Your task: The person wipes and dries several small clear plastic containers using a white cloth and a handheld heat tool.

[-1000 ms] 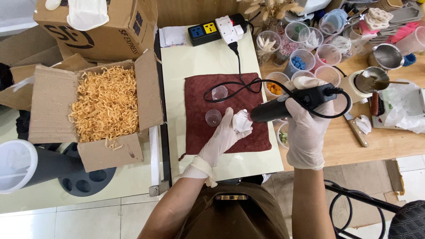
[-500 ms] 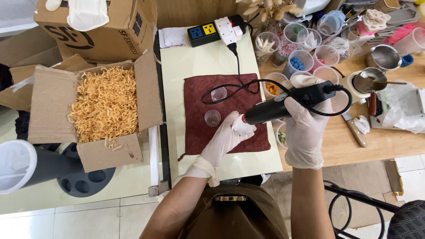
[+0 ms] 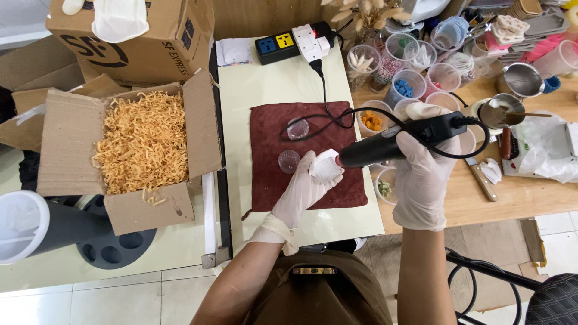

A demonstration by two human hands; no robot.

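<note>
White piece [image 3: 326, 167] gripped in L hand [image 3: 299, 191], black heat tool [image 3: 397, 139] clasped in R hand [image 3: 423, 180].

White gloves, black tool, maroon cloth

Both white-gloved hands, left [image 3: 299, 191] and right [image 3: 421, 180]; black corded handheld tool [image 3: 397, 139]; plain maroon fabric mat [image 3: 313, 180]; pale cream tabletop [image 3: 271, 84]; orange-tan shredded paper filling [image 3: 144, 141].
</note>
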